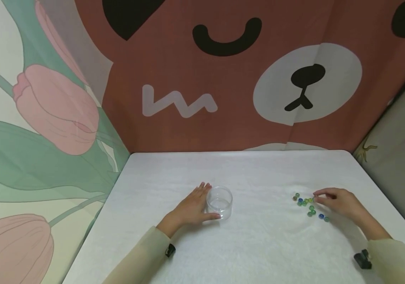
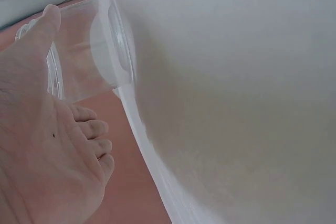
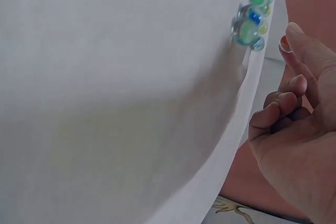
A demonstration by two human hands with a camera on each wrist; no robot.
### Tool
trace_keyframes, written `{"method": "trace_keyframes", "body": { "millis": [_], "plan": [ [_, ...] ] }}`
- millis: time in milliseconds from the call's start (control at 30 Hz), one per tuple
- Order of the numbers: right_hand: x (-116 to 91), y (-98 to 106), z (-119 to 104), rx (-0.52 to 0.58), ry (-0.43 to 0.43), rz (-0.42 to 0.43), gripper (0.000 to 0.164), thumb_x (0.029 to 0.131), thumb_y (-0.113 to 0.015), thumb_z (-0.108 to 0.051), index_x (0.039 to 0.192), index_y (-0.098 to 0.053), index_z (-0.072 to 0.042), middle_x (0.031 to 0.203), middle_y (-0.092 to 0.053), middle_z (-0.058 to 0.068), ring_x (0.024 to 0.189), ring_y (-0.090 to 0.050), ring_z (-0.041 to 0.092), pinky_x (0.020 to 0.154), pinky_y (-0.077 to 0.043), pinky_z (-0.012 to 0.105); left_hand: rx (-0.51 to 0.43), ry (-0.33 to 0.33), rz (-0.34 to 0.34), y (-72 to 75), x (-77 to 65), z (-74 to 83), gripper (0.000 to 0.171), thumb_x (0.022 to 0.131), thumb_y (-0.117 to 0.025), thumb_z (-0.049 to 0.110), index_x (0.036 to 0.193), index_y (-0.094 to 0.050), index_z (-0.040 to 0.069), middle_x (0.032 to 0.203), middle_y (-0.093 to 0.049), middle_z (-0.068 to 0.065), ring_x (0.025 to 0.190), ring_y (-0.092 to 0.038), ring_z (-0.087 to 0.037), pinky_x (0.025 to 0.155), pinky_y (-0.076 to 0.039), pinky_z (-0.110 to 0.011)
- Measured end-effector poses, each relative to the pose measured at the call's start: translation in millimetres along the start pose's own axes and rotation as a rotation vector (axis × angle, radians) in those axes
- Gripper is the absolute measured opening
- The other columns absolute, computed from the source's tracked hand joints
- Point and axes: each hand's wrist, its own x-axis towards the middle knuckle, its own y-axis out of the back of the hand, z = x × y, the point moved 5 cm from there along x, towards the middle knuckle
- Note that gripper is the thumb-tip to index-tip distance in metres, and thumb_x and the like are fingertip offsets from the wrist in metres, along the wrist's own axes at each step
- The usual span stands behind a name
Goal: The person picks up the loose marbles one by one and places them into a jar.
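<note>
My left hand rests against the left side of a clear round jar, its thumb across the front and its fingers at the far side. In the left wrist view the thumb lies along the wall of the jar, and the other fingers are loosely bent. My right hand is over the right part of the table, beside a scatter of glass marbles. Between its thumb and index finger it pinches a clear marble with red inside; its other fingers are curled in.
The marbles, green, blue, yellow and one brownish, lie loose on a white-covered table. A printed bear backdrop stands along the far edge, and a floral cloth hangs at the left. Each wrist wears a small black device.
</note>
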Motion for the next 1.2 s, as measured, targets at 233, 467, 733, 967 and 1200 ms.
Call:
{"method": "trace_keyframes", "body": {
  "millis": [233,467,733,967,1200],
  "plan": [
    [-3,-3,-13,0.035,0.015,0.004,0.047,0.096,-0.070,-0.038,0.123,-0.070,0.000,0.086,-0.048,0.005,0.084,-0.044,0.023,0.061,-0.034,0.032,-0.020,0.010,-0.006,-0.7,0.4,-0.7,0.111,0.087,-0.058,0.075,0.161,-0.019,0.001,0.168,-0.019,-0.012,0.157,-0.008,-0.024,0.128,-0.013,-0.037],
    [-8,-6,-30,0.056,0.056,0.028,0.046,0.097,-0.068,-0.040,0.123,-0.071,-0.001,0.079,-0.047,0.003,0.076,-0.042,0.019,0.058,-0.031,0.030,-0.021,0.010,-0.015,1.5,-0.1,-0.2,0.112,0.087,-0.057,0.076,0.161,-0.019,0.001,0.168,-0.019,-0.012,0.157,-0.008,-0.025,0.128,-0.014,-0.038],
    [-9,-16,-50,0.113,0.098,0.033,0.046,0.097,-0.069,-0.042,0.122,-0.072,-0.005,0.075,-0.046,0.001,0.069,-0.040,0.015,0.055,-0.033,0.029,-0.013,0.008,-0.017,1.7,0.9,-1.8,0.112,0.086,-0.059,0.076,0.161,-0.020,0.002,0.168,-0.020,-0.012,0.157,-0.009,-0.025,0.128,-0.015,-0.039],
    [-9,-20,-71,0.170,0.152,0.037,0.042,0.096,-0.071,-0.038,0.122,-0.072,-0.005,0.074,-0.046,0.001,0.067,-0.040,0.012,0.053,-0.033,0.028,-0.015,-0.010,0.001,1.6,0.9,-0.4,0.111,0.086,-0.060,0.075,0.160,-0.023,0.000,0.167,-0.023,-0.014,0.157,-0.012,-0.028,0.128,-0.017,-0.040],
    [-8,-26,-86,0.213,0.204,0.057,0.041,0.095,-0.071,-0.038,0.120,-0.073,-0.005,0.071,-0.047,0.000,0.063,-0.041,0.011,0.052,-0.035,0.026,-0.009,0.009,-0.023,1.4,0.9,0.3,0.112,0.087,-0.057,0.076,0.161,-0.018,0.002,0.169,-0.017,-0.011,0.157,-0.008,-0.024,0.128,-0.014,-0.037]
  ]
}}
